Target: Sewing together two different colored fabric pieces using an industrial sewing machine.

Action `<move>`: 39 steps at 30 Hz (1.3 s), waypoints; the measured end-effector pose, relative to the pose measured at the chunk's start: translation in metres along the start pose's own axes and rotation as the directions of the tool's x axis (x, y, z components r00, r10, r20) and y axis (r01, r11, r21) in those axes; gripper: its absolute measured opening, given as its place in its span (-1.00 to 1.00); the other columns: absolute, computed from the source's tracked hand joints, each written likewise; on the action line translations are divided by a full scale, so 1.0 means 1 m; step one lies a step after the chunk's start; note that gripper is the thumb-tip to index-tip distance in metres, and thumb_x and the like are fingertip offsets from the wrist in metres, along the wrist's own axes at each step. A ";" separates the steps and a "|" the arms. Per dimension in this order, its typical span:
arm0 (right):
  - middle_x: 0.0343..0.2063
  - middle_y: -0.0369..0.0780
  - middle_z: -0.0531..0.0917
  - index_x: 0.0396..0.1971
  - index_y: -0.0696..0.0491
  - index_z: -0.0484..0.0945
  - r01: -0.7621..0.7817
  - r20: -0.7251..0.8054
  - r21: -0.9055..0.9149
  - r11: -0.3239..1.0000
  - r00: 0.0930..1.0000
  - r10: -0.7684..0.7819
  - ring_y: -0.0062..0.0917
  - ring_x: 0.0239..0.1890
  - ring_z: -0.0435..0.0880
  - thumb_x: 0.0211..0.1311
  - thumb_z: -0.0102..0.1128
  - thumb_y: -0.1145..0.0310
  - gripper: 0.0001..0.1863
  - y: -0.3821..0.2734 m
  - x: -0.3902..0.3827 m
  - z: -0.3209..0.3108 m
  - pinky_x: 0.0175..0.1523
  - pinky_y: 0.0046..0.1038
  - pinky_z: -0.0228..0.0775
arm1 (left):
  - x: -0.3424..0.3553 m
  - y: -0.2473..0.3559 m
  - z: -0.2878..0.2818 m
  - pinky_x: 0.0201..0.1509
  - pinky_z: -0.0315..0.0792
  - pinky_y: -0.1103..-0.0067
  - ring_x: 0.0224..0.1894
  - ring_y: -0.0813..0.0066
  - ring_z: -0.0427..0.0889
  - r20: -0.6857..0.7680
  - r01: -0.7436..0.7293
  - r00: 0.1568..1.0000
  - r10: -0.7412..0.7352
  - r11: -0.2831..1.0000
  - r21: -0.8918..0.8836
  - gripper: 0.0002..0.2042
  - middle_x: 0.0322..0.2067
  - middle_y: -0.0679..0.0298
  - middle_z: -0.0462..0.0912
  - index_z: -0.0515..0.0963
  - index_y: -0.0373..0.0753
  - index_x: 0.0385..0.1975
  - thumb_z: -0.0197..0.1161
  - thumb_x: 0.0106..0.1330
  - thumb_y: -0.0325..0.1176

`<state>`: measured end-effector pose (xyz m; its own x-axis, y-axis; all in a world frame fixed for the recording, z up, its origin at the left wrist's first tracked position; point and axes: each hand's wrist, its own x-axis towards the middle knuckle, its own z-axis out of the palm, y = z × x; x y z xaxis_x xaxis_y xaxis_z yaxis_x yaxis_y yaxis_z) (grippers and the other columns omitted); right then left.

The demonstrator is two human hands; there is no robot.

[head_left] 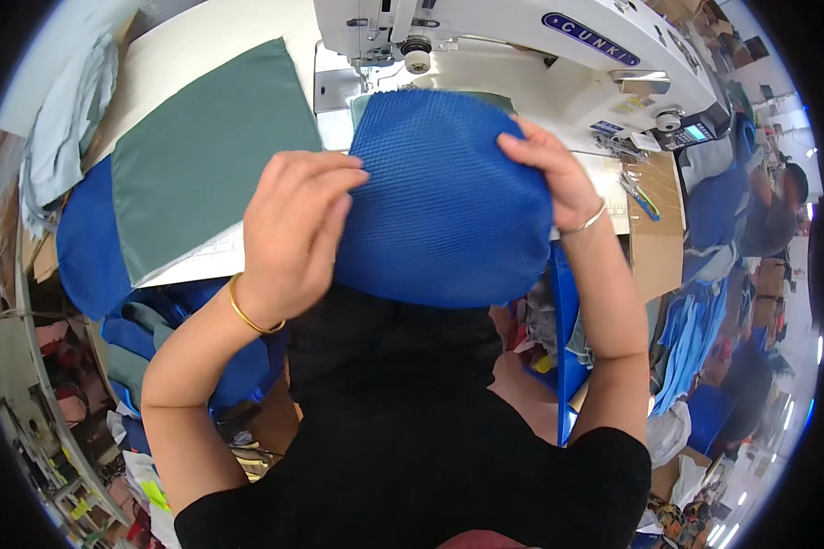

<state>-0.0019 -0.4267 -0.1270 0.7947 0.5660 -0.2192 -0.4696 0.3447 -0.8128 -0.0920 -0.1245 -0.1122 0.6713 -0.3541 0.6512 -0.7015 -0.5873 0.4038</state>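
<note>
A piece of blue textured fabric (439, 201) is held up in front of me, its far edge reaching close to the sewing machine (513, 46). My right hand (558, 174) grips its right edge, thumb on top and fingers behind. At the left edge my left hand (298, 215) pinches the fabric between thumb and fingertips. A strip of green cloth shows behind the blue piece. Left of my left hand, a large green fabric panel (215, 146) lies flat on the white table, with a blue piece (92, 238) beside it at the table's edge.
Pale grey cloths (73, 110) hang at the far left. Snips (641, 197) lie on brown cardboard (655, 247) at the right, near a small control panel (688, 135). Blue and green fabric pieces (137, 343) are heaped below the table's left side. Light blue strips (691, 339) hang at the right.
</note>
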 end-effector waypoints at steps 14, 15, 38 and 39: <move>-0.52 -0.41 0.56 -0.35 0.07 0.63 -0.054 -0.038 -0.936 0.348 0.998 0.054 -0.75 -0.41 0.44 0.13 0.48 0.12 -0.67 -0.060 0.042 -0.035 -0.27 -0.60 0.33 | -0.025 -0.009 0.049 0.30 0.36 0.32 0.32 0.08 0.42 0.407 -0.041 0.913 0.030 0.999 0.018 -0.61 0.20 0.02 0.51 0.50 -0.39 0.09 0.23 0.22 -0.57; -0.52 -0.40 0.57 -0.35 0.07 0.64 -0.043 -0.016 -0.955 0.293 0.995 0.095 -0.75 -0.41 0.45 0.14 0.47 0.14 -0.69 -0.065 0.036 -0.034 -0.27 -0.60 0.32 | -0.023 -0.011 0.048 0.30 0.36 0.32 0.32 0.08 0.42 0.408 -0.045 0.912 0.035 0.999 0.016 -0.61 0.20 0.02 0.51 0.50 -0.39 0.09 0.23 0.22 -0.57; -0.41 -0.21 0.62 -0.27 0.16 0.53 0.124 0.126 -0.991 -0.043 0.991 -0.048 -0.53 -0.31 0.58 0.13 0.34 0.47 -0.79 -0.037 0.071 -0.026 -0.10 -0.46 0.45 | -0.098 0.028 0.064 -0.19 0.55 0.43 -0.27 0.09 0.71 0.382 0.671 0.740 -0.553 0.568 -0.477 -0.76 -0.26 -0.03 0.69 0.57 -0.43 -0.06 0.20 0.43 -0.38; -0.38 -0.19 0.62 -0.25 0.16 0.52 0.141 0.143 -0.989 -0.052 0.988 -0.048 -0.48 -0.29 0.59 0.12 0.34 0.48 -0.78 -0.036 0.073 -0.025 -0.08 -0.43 0.46 | -0.101 0.032 0.071 -0.31 0.48 0.53 -0.43 0.41 0.63 0.375 0.674 0.725 -0.578 0.482 -0.560 -0.79 -0.43 0.11 0.66 0.59 -0.42 -0.15 0.20 0.45 -0.36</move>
<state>0.0823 -0.4169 -0.1269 0.7533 0.6501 -0.0999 0.5165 -0.6788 -0.5220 -0.1649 -0.1596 -0.2106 0.9817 -0.1902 -0.0019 -0.0202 -0.1142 0.9933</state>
